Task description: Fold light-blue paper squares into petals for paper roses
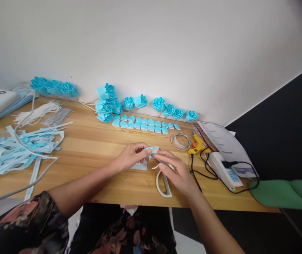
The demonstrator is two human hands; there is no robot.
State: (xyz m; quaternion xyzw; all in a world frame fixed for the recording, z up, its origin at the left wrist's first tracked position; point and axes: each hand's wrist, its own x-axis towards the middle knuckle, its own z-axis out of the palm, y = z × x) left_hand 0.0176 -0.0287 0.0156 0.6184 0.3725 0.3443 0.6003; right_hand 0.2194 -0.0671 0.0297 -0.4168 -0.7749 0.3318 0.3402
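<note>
My left hand [135, 155] pinches a small light blue and white folded piece [154, 150] of soft sheet material between thumb and fingers. Bent over from the right, my right hand [176, 171] has its fingertips closed at the edge of the same piece. Below the right hand is a cream D-shaped loop [158, 185] with a straight side; the hand hides part of it, and I cannot tell what it is. A pale flat square [140, 165] lies under the left hand on the wooden table [92, 148].
Two rows of folded blue petals [144, 124] lie behind my hands, with blue flowers [158, 104] along the wall. Blue strips [21, 148] and white cords [38, 112] are at left. A wire coil [180, 141], yellow glue gun [199, 144] and power strip [226, 173] are at right.
</note>
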